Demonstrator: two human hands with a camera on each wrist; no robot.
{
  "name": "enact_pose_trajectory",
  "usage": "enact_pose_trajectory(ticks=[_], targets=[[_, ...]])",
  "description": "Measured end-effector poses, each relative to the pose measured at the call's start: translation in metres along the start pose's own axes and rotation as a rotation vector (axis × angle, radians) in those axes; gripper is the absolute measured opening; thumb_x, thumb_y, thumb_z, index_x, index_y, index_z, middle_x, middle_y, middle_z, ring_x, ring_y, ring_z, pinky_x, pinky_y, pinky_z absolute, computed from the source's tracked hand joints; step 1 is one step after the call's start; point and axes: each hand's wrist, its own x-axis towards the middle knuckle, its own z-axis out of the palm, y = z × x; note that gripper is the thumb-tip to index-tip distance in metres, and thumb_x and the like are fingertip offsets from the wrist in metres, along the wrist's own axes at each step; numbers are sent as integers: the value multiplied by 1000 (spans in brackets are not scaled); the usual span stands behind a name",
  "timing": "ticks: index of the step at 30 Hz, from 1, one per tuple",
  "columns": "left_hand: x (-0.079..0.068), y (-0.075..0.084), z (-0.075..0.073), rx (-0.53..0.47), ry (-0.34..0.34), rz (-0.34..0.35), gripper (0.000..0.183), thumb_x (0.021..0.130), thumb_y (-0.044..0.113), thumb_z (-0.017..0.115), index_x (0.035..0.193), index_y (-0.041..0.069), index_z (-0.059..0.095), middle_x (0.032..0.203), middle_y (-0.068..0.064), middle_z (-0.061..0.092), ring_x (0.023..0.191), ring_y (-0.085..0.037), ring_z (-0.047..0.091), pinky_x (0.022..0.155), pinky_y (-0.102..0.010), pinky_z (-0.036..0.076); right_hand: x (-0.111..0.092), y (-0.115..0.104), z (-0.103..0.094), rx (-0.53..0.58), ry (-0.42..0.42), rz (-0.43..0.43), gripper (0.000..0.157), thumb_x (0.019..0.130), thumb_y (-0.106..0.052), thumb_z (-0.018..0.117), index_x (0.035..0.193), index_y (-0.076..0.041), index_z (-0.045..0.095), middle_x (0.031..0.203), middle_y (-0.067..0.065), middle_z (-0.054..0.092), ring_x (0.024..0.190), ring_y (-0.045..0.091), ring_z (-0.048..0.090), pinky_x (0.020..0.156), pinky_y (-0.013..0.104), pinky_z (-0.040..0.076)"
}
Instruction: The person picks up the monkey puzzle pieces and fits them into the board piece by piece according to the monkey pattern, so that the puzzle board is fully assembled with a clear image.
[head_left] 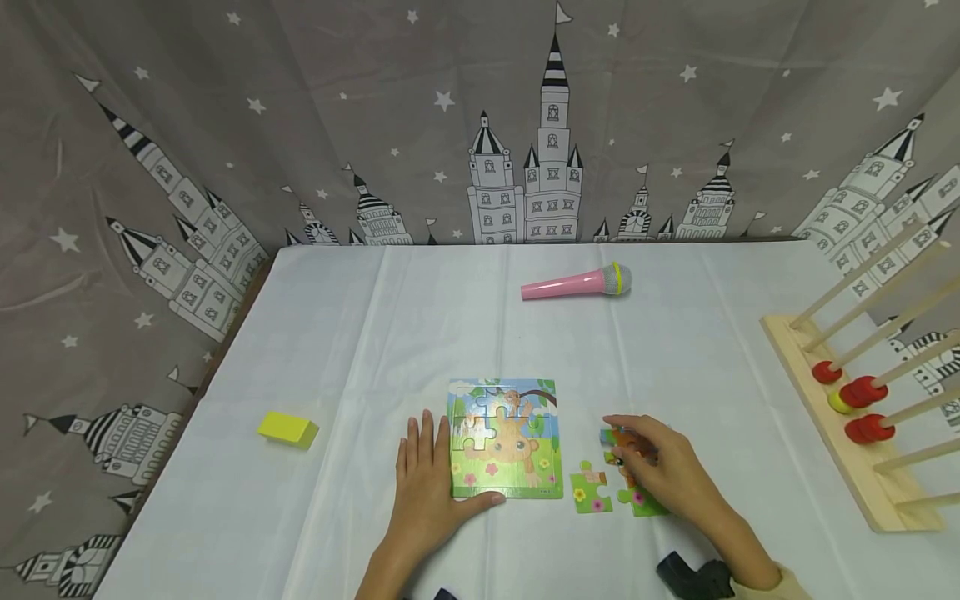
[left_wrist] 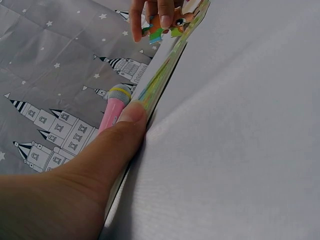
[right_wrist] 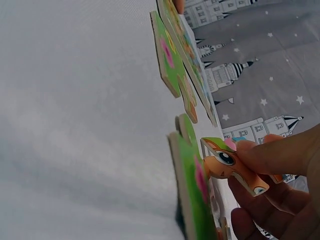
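Note:
A square jigsaw board (head_left: 517, 479) with an animal picture lies on the white table; several of its places show a pale picture beneath. My left hand (head_left: 427, 496) rests at its left side, fingers straight, thumb (left_wrist: 132, 112) along the near edge. To the right of the board, my right hand (head_left: 671, 467) pinches an orange jigsaw piece (right_wrist: 220, 162) with a printed eye between thumb and fingers. In the right wrist view it is tilted above the table. Close by lie a green flowered piece (head_left: 591, 493) and another green piece (head_left: 643, 503), partly under the right hand.
A pink toy microphone (head_left: 566, 285) lies behind the board. Far left is a yellow block (head_left: 288, 430). At the right stands a wooden peg rack (head_left: 847, 433) with red and yellow beads. A black object (head_left: 693, 577) sits by the right wrist. Behind hangs a grey castle curtain (head_left: 337, 83).

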Motion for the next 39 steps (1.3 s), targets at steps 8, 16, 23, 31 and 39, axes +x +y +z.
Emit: enact_pose_trajectory(ticks=[8,16,23,31,39], targets=[[0,0,0,-7,-2,-2,122,58,73,63,144,0,17,151,-21,9,140,-39,1,111,-54,7,0,-2,1,1,-8,33,44,74,3,69,114,-12,60,95,3,64,69,5,62,58,17,51],[0,1,1,-2,-2,-2,122,57,73,63,144,0,17,151,-21,8,140,-38,0,111,-53,6,1,-3,4,46,-12,58,42,75,2,69,114,-11,60,94,4,64,68,2,61,56,18,51],[1,-1,1,-1,0,0,122,57,73,63,143,0,18,151,-21,9,140,-39,1,111,-54,7,9,-10,12,-7,54,13,41,72,-6,74,110,-14,63,87,-4,64,68,-1,49,59,19,46],[1,-2,2,-3,9,4,122,57,75,62,143,0,19,151,-22,9,140,-39,1,111,-54,7,30,-35,28,17,70,13,40,73,-9,74,111,-15,63,93,-5,66,76,4,53,68,25,45],[0,-2,3,-8,16,10,122,57,75,62,143,0,20,151,-22,10,140,-39,1,111,-54,8,50,-58,54,80,50,128,37,72,-11,75,107,-15,66,86,-1,66,74,11,53,61,22,40]])
